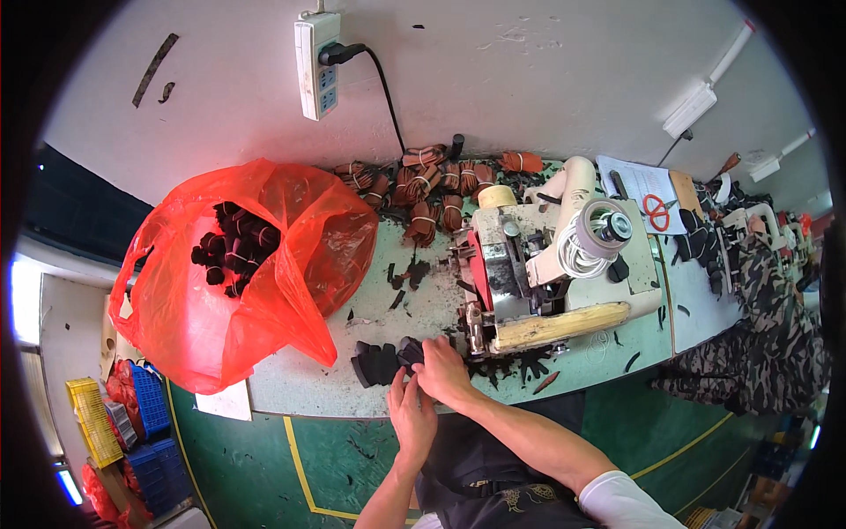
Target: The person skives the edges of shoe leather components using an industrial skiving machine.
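Close to the table's front edge, my right hand (443, 372) is closed on a dark fabric piece (409, 351), its fingers bent over the cloth. My left hand (411, 416) comes up from below, with its fingertips at the lower edge of the same piece; they look pinched on it, though the contact is partly hidden. Directly left of my fingers lies a small stack of black fabric pieces (375, 364), flat on the table. What the folded pieces are cannot be made out.
An open red plastic bag (300, 300) holding black fabric bundles (236, 247) stands at the left. To the right is a sewing machine (564, 256) with a pale padded bar (560, 328). Brown tied bundles (423, 189) lie along the wall. Red scissors (656, 212) rest on paper.
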Demonstrator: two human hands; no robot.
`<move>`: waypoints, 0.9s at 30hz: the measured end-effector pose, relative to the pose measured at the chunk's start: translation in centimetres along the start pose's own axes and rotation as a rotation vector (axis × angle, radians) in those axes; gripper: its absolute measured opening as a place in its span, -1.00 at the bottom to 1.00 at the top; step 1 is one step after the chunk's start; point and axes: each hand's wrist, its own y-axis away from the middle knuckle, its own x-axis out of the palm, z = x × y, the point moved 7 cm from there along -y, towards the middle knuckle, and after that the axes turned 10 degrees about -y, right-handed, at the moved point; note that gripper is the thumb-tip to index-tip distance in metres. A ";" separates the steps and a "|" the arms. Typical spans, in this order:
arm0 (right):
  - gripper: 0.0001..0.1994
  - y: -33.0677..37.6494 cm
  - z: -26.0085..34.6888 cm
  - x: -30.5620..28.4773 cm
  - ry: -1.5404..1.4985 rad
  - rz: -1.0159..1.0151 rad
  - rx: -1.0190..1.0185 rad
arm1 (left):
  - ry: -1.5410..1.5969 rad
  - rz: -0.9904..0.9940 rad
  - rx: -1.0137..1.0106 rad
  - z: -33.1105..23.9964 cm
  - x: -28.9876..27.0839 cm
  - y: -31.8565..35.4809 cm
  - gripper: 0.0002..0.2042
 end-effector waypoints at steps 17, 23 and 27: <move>-0.67 1.4 -2.0 -0.9 -0.049 -0.058 0.023 | 0.361 0.079 -0.235 2.0 -1.0 -1.3 -0.83; -0.68 3.8 -3.5 -1.1 -0.715 0.071 0.143 | 0.595 0.223 -0.396 1.5 -0.8 -0.8 -0.76; -0.69 5.5 -1.8 -2.2 -0.931 0.151 0.193 | 0.836 0.289 -0.396 0.5 -0.8 -0.4 -0.77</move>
